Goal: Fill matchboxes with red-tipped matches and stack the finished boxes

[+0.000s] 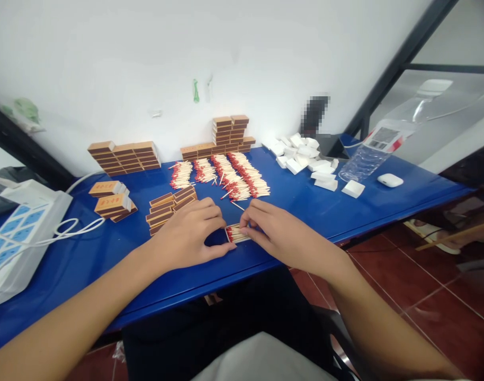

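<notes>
A small white matchbox tray (226,236) filled with red-tipped matches (237,233) lies near the table's front edge. My left hand (190,230) steadies its left end, thumb at the near side and fingers curled at the far side. Over the tray's right part, my right hand (271,227) pinches at the matches with thumb and forefinger; its fingertips partly hide them. One loose match (237,205) lies just behind the tray. Farther back are several rows of loose matches (242,177). Beside my left hand sit stacked matchbox sleeves (162,209).
More matchboxes are stacked along the wall (125,157) and behind the matches (230,132). White empty trays (299,153) are heaped at right, near a plastic bottle (369,153) and a white earphone case (390,180). A power strip (23,233) with cables occupies the left.
</notes>
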The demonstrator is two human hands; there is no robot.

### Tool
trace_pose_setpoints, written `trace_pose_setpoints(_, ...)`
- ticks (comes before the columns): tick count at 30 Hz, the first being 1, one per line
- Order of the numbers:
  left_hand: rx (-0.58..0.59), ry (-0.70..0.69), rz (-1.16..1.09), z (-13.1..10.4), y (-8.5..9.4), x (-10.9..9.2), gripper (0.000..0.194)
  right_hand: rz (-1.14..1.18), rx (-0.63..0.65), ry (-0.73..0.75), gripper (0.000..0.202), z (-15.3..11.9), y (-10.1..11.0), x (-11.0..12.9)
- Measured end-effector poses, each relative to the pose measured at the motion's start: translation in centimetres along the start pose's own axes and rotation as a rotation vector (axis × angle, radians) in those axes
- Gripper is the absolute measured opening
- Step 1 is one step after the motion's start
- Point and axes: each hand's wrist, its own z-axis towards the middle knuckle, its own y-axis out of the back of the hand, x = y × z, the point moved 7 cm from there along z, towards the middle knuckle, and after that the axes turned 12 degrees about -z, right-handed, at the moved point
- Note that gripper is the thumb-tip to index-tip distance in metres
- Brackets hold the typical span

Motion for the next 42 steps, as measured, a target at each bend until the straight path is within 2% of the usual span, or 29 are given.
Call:
trace_pose_setpoints(10, 0.012, 0.009, 0.0, 0.1, 0.0, 0.0, 0.034, -0.072, -0.002, 0.01, 0.013, -0.2, -0.1, -0.8)
trace_pose_setpoints(21, 0.001, -0.007, 0.009, 0.1, 0.0, -0.1, 0.034, -0.036, 0.026, 0.0, 0.013, 0.2, -0.4, -0.6)
trace_pose_setpoints(36, 0.015, 0.021, -0.013, 0.0, 0.1, 0.1, 0.032, 0.032, -0.086, -0.029, 0.002, 0.6, 0.0, -1.2)
trace_pose_setpoints(42, -0.023, 0.006, 0.01, 0.1, 0.4, -0.1, 0.036, -0.008, -0.136, -0.049, 0.002, 0.5, 0.1, -1.7)
